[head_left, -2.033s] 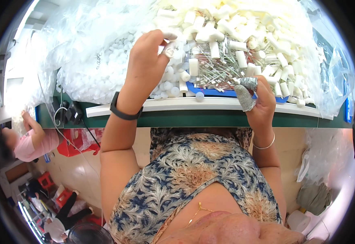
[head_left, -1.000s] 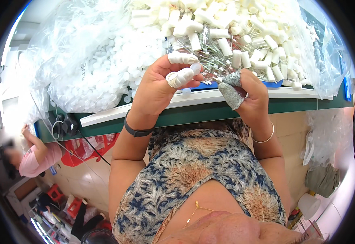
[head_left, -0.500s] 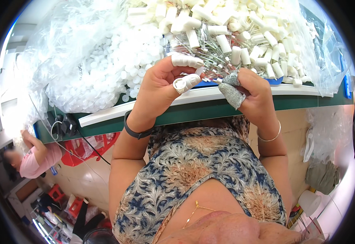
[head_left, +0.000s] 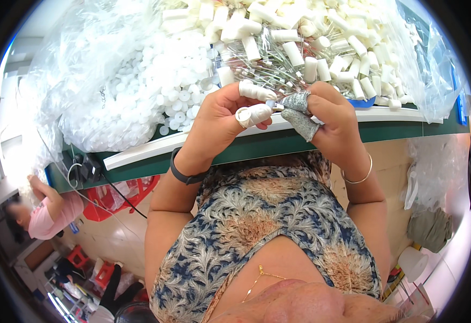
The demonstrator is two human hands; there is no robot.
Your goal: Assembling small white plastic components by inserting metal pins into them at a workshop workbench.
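My left hand [head_left: 222,116], with white wrappings on thumb and forefinger, pinches a small translucent plastic piece [head_left: 271,103]. Against it, the grey-covered thumb and forefinger of my right hand [head_left: 330,116] grip a small white-tipped piece [head_left: 280,106]. The fingertips nearly meet, hiding most of both parts; whether one sits inside the other I cannot tell. Just beyond my fingers lie bundled thin wires [head_left: 270,67] with small white ends. White foam-like cylinders [head_left: 310,69] spread behind and to the right. Translucent round caps [head_left: 177,105] are heaped on the left.
A white strip [head_left: 154,153] runs along the front edge of the green table [head_left: 235,151]. Clear plastic bags [head_left: 79,91] surround the piles. Black adapters with cables [head_left: 89,168] hang at the left edge. A person in pink [head_left: 57,212] sits farther left, beside a red basket [head_left: 119,196].
My hands have come together: the left moved right, the right slightly left. The translucent piece now meets the white-tipped piece.
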